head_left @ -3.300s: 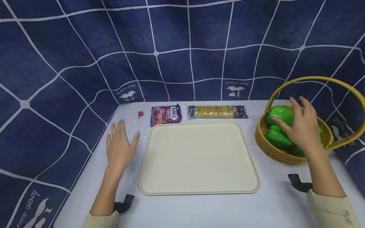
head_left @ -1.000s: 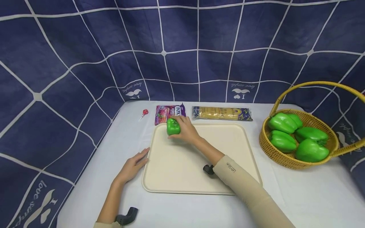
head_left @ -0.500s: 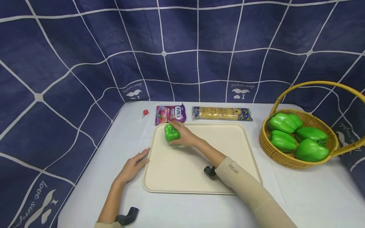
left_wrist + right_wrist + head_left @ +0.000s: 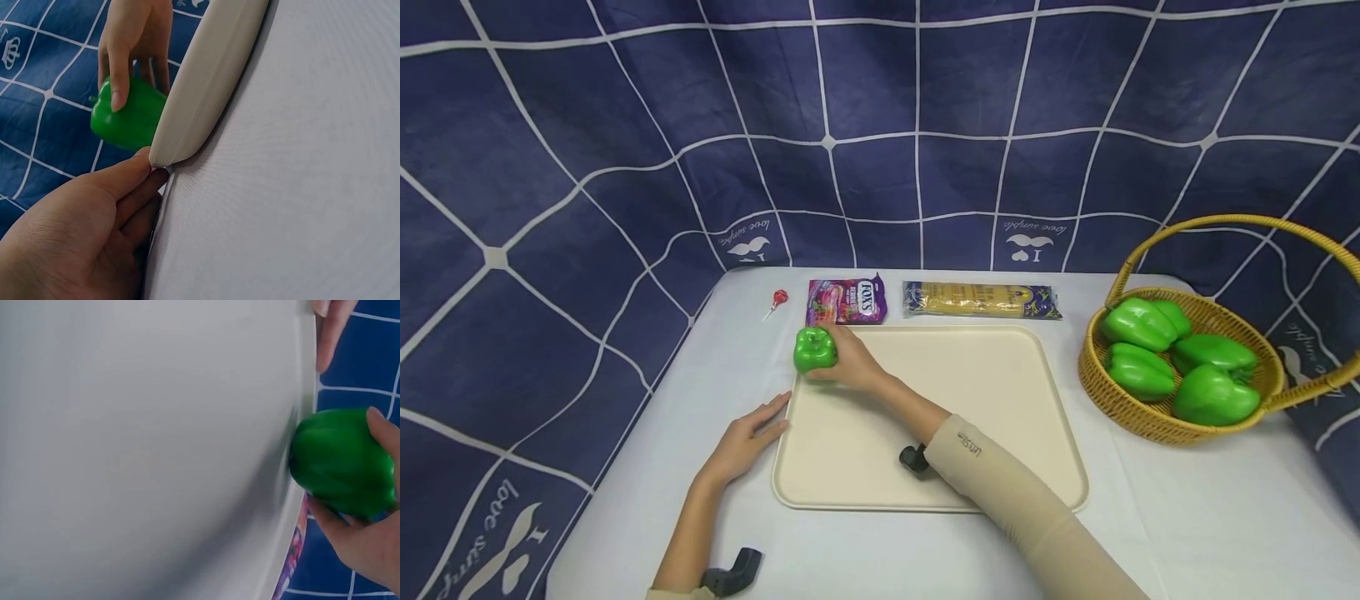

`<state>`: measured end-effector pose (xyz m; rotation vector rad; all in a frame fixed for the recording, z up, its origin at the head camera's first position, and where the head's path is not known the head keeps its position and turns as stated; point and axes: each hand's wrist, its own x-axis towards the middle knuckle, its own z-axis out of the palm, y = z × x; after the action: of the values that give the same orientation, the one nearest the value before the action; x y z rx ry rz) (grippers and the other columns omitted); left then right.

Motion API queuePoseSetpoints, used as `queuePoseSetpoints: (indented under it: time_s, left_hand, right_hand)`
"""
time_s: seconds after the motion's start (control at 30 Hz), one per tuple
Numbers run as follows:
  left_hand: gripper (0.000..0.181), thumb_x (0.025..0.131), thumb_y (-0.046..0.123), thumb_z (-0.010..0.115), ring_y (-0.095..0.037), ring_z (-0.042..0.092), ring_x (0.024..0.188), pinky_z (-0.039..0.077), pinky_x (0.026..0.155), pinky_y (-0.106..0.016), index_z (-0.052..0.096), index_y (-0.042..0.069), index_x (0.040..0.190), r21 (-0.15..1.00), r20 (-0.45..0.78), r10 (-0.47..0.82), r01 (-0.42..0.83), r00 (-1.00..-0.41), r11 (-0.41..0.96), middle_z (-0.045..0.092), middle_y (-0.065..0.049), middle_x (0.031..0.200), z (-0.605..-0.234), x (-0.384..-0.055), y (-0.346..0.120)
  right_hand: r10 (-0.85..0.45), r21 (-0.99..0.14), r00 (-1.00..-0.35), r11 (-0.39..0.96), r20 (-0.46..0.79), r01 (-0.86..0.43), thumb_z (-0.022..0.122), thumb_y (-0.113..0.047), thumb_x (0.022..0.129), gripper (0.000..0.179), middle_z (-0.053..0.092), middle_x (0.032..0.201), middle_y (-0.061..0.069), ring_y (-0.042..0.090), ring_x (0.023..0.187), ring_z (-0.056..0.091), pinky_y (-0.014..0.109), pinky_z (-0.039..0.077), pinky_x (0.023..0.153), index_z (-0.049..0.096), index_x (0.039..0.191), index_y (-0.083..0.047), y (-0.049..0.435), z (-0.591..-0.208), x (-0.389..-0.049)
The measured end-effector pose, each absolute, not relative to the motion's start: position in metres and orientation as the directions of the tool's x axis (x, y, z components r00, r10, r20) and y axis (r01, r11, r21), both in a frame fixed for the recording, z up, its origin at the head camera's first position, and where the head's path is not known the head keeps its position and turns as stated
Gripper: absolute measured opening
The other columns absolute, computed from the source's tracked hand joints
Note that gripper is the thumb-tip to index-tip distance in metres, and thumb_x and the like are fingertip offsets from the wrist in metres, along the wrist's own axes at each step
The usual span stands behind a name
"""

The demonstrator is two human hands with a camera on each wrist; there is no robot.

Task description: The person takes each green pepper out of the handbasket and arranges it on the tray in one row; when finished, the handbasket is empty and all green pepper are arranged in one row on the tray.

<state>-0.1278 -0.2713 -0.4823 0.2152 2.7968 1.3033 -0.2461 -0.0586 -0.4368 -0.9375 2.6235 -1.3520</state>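
My right hand [image 4: 856, 363] grips a green bell pepper [image 4: 814, 350] at the far left corner of the cream tray [image 4: 947, 417]. In the right wrist view, thumb and fingers lie on opposite sides of the pepper [image 4: 340, 462], which is at the tray rim [image 4: 306, 394]. Whether it rests on the tray cannot be told. My left hand [image 4: 747, 440] lies by the tray's left edge with its fingers stretched out. The left wrist view has its thumb [image 4: 131, 175] at the tray's rim, the other fingers lower down.
A wicker basket [image 4: 1127, 417] with several green bell peppers [image 4: 1216, 396] stands at right, its handle arching up. Behind the tray lie a purple Fox's candy bag [image 4: 847, 302] and a yellow noodle packet [image 4: 981, 300]. A red lollipop [image 4: 780, 297] lies at the back left.
Earliest, my right hand was over the basket and the left hand was raised. The right hand then held the pepper above the tray, and has since shifted left with it. The left hand stays put lately.
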Motion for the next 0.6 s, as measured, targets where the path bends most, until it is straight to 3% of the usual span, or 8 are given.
queuePoseSetpoints:
  time_s: [0.6]
  left_hand:
    - [0.049,0.092,0.038,0.054,-0.032,0.031,0.133,0.018,0.109,-0.053,0.044,0.023,0.138,0.764,0.015,0.150,0.108,-0.989,0.636,0.037,-0.008,0.143,-0.481,-0.128,-0.270]
  right_hand:
    - [-0.528,-0.731,-0.821,0.470,0.217,-0.495,0.082,-0.029,0.070,0.098,0.034,0.142,0.014,0.026,0.128,0.038,0.036,0.032,0.106,0.023,0.146,-0.013,-0.078,-0.439,-0.247]
